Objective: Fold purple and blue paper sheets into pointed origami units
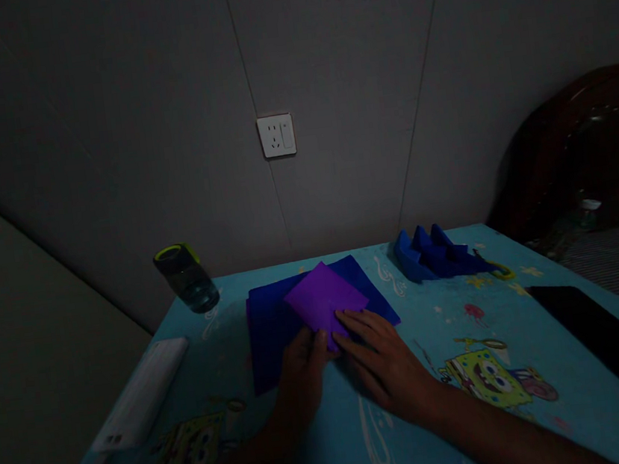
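A purple square of paper (326,296) lies turned like a diamond over dark blue sheets (269,327) on the table. My left hand (302,365) pinches the near corner of the purple paper between thumb and fingers. With fingers spread, my right hand (378,355) rests on the right side of that same near corner. The fingertips of both hands are close together there. Part of the corner is hidden beneath them.
A bottle (188,281) stands at the back left, above a white power strip (142,392). Blue folded paper shapes (430,253) sit at the back right beside yellow-handled scissors (500,271). A black flat object (604,335) lies at the right. The wall bears a socket (277,136).
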### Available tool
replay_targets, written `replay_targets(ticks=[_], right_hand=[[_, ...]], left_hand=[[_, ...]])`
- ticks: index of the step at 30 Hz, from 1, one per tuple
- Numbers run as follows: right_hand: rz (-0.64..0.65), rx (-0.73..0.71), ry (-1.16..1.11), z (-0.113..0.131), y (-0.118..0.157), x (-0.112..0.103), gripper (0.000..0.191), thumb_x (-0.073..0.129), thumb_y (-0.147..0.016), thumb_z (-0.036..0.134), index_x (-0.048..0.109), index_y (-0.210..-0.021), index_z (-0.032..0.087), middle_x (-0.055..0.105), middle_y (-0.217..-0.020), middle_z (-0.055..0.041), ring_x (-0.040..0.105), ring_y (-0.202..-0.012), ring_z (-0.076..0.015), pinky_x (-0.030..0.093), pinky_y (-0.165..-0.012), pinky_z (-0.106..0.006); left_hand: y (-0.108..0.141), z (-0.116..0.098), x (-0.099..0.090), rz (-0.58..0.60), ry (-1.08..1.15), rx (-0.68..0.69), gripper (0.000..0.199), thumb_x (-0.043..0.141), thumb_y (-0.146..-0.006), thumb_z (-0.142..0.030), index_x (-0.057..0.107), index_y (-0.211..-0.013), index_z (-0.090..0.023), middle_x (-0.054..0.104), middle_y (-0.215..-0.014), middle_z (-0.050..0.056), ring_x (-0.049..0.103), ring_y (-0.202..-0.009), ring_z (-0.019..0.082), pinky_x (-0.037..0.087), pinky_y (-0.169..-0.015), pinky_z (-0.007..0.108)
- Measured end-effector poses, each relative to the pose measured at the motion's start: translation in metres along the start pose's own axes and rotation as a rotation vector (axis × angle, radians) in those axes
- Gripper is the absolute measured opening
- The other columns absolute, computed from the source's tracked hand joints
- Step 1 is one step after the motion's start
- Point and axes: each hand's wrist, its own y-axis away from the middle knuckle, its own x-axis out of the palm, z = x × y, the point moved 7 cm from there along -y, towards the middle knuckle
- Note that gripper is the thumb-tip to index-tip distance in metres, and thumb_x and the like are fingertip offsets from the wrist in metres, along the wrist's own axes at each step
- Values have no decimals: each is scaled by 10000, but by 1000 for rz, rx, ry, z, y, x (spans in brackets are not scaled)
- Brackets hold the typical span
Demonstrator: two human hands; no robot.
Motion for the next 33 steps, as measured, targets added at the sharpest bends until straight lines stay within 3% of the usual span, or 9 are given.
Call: replay_targets(ticks=[3,6,10,13,17,21,26,30,33], right_hand=[[-86,145,-131,-16,2,-6,394,479,-944,165,551,-1323,245,521,-1410,-115,450,-1319,-258,408,-1062,-514],[-123,297,-278,-32,6,-6,375,505,-956,248,554,-1328,260,511,-1412,-117,456,-1314,-260,390,-1076,-512],[-62,387,-589,-34,7,3,468,548,-935,404,509,-1383,273,434,-1487,-116,408,-1364,-278,344,-1110,-503],[-47,445,-891,-28,6,8,539,544,-904,537,529,-1370,266,507,-1437,-107,448,-1336,-293,359,-1099,-485],[-15,608,-1168,-25,10,17,499,589,-866,564,629,-1254,252,659,-1261,-87,604,-1158,-284,444,-1016,-455],[-104,837,-1274,-37,23,30,439,683,-794,552,706,-1078,219,725,-1117,-82,643,-1070,-277,431,-1009,-457],[-255,1064,-1362,-58,37,43,463,736,-742,519,675,-1066,193,760,-912,-62,690,-904,-265,466,-931,-448],[-181,1053,-1461,-55,31,44,369,742,-751,475,675,-959,179,751,-834,-62,700,-816,-251,512,-823,-405],[-76,977,-1570,-44,22,43,338,709,-785,477,669,-923,171,745,-834,-76,702,-826,-254,520,-797,-399]], left_hand=[[0,2,-2,-7,60,-44,422,633,-837,-454,632,-1123,-144,711,-1012,95,687,-804,207,583,-732,340],[2,-4,-3,3,-73,10,401,576,-876,-439,621,-1153,-153,710,-951,84,685,-766,208,583,-699,342],[6,-22,-3,17,-479,318,309,525,-921,-324,648,-1182,-217,661,-1102,88,642,-996,232,524,-906,397],[12,-28,-1,13,-737,542,370,524,-918,-221,606,-1271,-296,548,-1279,82,552,-1156,229,467,-999,411],[17,-27,2,3,-966,675,446,508,-922,-152,547,-1332,-323,500,-1306,93,511,-1194,231,479,-977,416],[23,-30,10,20,-1059,755,467,519,-918,-152,511,-1368,-275,511,-1314,122,485,-1223,252,455,-1002,450],[23,-34,10,75,-868,678,396,496,-925,-184,568,-1311,-239,556,-1321,114,517,-1226,246,429,-1039,430],[11,-31,-7,-64,-541,445,250,552,-896,-233,663,-1120,-239,646,-1106,69,610,-1056,214,486,-945,355],[4,-20,-17,-177,-293,273,366,657,-817,-277,589,-1175,-242,608,-1087,53,619,-978,197,521,-845,322]])
